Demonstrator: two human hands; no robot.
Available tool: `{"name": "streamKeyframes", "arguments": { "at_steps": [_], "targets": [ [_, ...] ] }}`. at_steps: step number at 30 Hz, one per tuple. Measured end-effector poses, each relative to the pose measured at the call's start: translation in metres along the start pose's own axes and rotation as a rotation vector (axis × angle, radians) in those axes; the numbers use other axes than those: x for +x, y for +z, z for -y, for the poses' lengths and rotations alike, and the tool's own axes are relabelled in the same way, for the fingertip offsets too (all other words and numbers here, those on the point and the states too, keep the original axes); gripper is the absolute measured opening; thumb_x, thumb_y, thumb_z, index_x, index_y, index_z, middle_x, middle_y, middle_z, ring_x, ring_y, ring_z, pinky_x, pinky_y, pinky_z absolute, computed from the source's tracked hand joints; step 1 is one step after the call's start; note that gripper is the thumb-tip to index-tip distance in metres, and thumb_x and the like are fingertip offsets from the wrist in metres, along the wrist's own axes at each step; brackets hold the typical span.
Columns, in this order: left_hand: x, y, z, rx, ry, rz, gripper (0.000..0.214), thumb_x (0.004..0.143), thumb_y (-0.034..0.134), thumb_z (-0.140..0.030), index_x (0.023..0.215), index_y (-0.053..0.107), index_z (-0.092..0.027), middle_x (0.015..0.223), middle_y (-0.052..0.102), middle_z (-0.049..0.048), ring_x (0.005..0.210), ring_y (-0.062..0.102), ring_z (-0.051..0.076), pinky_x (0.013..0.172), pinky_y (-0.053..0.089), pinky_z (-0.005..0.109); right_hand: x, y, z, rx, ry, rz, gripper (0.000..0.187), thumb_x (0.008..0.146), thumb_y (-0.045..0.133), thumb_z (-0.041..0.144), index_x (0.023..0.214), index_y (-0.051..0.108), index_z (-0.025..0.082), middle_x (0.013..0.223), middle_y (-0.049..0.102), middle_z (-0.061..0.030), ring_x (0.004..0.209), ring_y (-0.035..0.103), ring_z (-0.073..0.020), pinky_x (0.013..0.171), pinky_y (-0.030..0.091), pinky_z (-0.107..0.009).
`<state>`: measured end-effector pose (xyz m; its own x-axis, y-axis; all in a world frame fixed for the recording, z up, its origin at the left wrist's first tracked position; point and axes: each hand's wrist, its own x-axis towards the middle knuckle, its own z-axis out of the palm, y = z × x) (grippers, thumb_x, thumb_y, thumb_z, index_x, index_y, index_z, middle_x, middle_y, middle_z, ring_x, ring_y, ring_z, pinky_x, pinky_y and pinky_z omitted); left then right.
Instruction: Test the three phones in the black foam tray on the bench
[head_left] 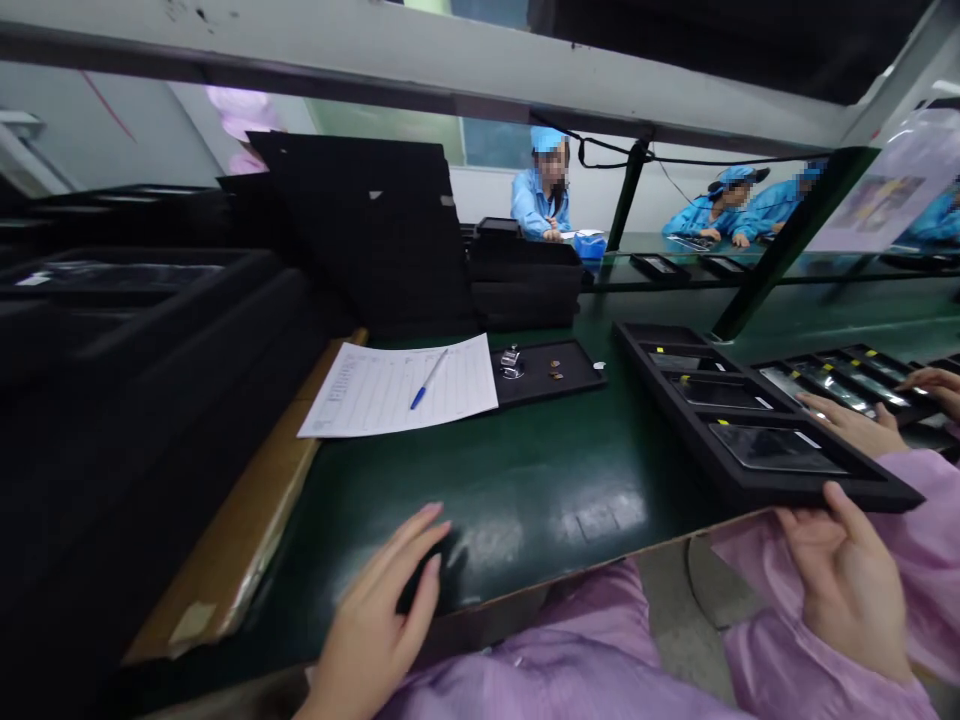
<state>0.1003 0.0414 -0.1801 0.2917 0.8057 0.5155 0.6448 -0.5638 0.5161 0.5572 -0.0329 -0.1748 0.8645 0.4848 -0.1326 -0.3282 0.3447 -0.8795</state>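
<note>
My right hand (pixel 847 575) grips the near edge of a black foam tray (pixel 720 475), thumb on top and fingers underneath. Dark glass panels with yellow tabs lie in the tray's compartments; the nearest panel (pixel 776 447) is the largest to the eye. The tray's near right corner juts past the table edge. My left hand (pixel 390 600) hovers by the front edge of the green table (pixel 525 490), fingers stretched out and holding nothing. Beyond it lie a paper form (pixel 375 395) with a blue pen (pixel 429 380) on it and a shallow black tray (pixel 547 375) holding small metal parts.
Black trays (pixel 150 400) are stacked high at the left beside a brown cardboard sheet (pixel 247 540). Another black stack (pixel 525 285) stands behind. At right, a co-worker's hands (pixel 862 425) reach over more panels. A green post (pixel 787 250) rises there. People in blue sit opposite.
</note>
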Motion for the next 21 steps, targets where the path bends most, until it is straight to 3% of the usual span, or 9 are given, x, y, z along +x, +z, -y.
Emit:
{"name": "streamKeyframes", "arguments": {
  "at_steps": [2,5,7,9,11,12,15,18,21],
  "targets": [
    [0.020,0.002,-0.025,-0.145,-0.087,0.194,0.030,0.091,0.056,-0.032,0.115,0.072,-0.033,0.127,0.071,0.0040,0.116,0.069,0.025,0.101,0.055,0.039,-0.021,0.023,0.012,0.057,0.082,0.065,0.020,0.084,0.065,0.032,0.103,0.069,0.026,0.112,0.070,-0.0042,0.099,0.068,-0.0192,0.074,0.065,-0.031],
    [0.057,0.022,-0.075,-0.480,-0.161,0.542,0.027,0.091,0.058,-0.037,0.112,0.074,-0.031,0.131,0.069,0.0058,0.125,0.063,0.026,0.112,0.045,0.043,-0.047,0.061,0.021,0.107,0.167,0.197,0.027,0.092,0.055,0.042,0.108,0.069,0.026,0.113,0.071,-0.0069,0.104,0.069,-0.0209,0.075,0.065,-0.035],
    [0.084,0.050,-0.110,-0.825,-0.256,0.703,0.043,0.084,0.068,-0.040,0.125,0.068,-0.026,0.136,0.065,0.0106,0.127,0.061,0.027,0.110,0.045,0.044,-0.061,0.082,0.019,0.143,0.187,0.300,0.027,0.092,0.054,0.041,0.107,0.068,0.024,0.112,0.071,-0.0080,0.107,0.068,-0.0229,0.081,0.065,-0.040],
    [0.110,0.085,-0.142,-1.207,-0.478,0.755,0.069,0.070,0.082,-0.040,0.132,0.061,-0.021,0.140,0.061,0.0155,0.131,0.057,0.029,0.110,0.044,0.045,-0.071,0.096,0.012,0.170,0.194,0.371,0.023,0.085,0.056,0.028,0.104,0.068,0.022,0.111,0.072,-0.0078,0.109,0.068,-0.0235,0.089,0.062,-0.043],
    [0.133,0.119,-0.167,-1.505,-0.637,0.604,0.059,0.075,0.076,-0.051,0.124,0.064,-0.020,0.133,0.066,0.0137,0.125,0.061,0.027,0.108,0.044,0.045,-0.078,0.102,-0.001,0.165,0.178,0.398,0.032,0.072,0.057,0.013,0.101,0.068,0.021,0.109,0.072,-0.0059,0.109,0.068,-0.0215,0.097,0.059,-0.042],
    [0.144,0.132,-0.176,-1.606,-0.725,0.468,0.049,0.076,0.074,-0.052,0.110,0.069,-0.018,0.121,0.070,0.0132,0.118,0.065,0.026,0.105,0.046,0.043,-0.079,0.103,-0.008,0.153,0.167,0.400,0.038,0.067,0.056,0.008,0.100,0.068,0.021,0.109,0.072,-0.0044,0.109,0.068,-0.0197,0.100,0.057,-0.040],
    [0.164,0.148,-0.187,-1.601,-0.897,0.181,0.022,0.070,0.076,-0.036,0.075,0.068,-0.017,0.086,0.071,0.0073,0.094,0.068,0.021,0.092,0.050,0.035,-0.074,0.097,-0.027,0.077,0.192,0.390,0.037,0.069,0.057,0.009,0.100,0.068,0.025,0.111,0.072,-0.0004,0.113,0.066,-0.0160,0.102,0.054,-0.036],
    [0.162,0.129,-0.172,-1.573,-0.891,0.128,0.014,0.061,0.075,-0.024,0.066,0.064,-0.017,0.070,0.064,0.0017,0.079,0.064,0.017,0.080,0.052,0.031,-0.061,0.087,-0.033,-0.003,0.229,0.400,0.021,0.084,0.052,0.030,0.097,0.068,0.029,0.108,0.072,-0.0006,0.116,0.065,-0.0202,0.095,0.058,-0.043],
    [0.141,0.087,-0.139,-1.560,-0.880,0.130,0.016,0.057,0.075,-0.024,0.069,0.067,-0.017,0.070,0.066,0.0006,0.074,0.064,0.016,0.074,0.054,0.029,-0.048,0.081,-0.025,-0.030,0.234,0.452,0.029,0.089,0.051,0.050,0.097,0.070,0.030,0.108,0.073,-0.0045,0.118,0.063,-0.0272,0.091,0.058,-0.049]
  ]
}}
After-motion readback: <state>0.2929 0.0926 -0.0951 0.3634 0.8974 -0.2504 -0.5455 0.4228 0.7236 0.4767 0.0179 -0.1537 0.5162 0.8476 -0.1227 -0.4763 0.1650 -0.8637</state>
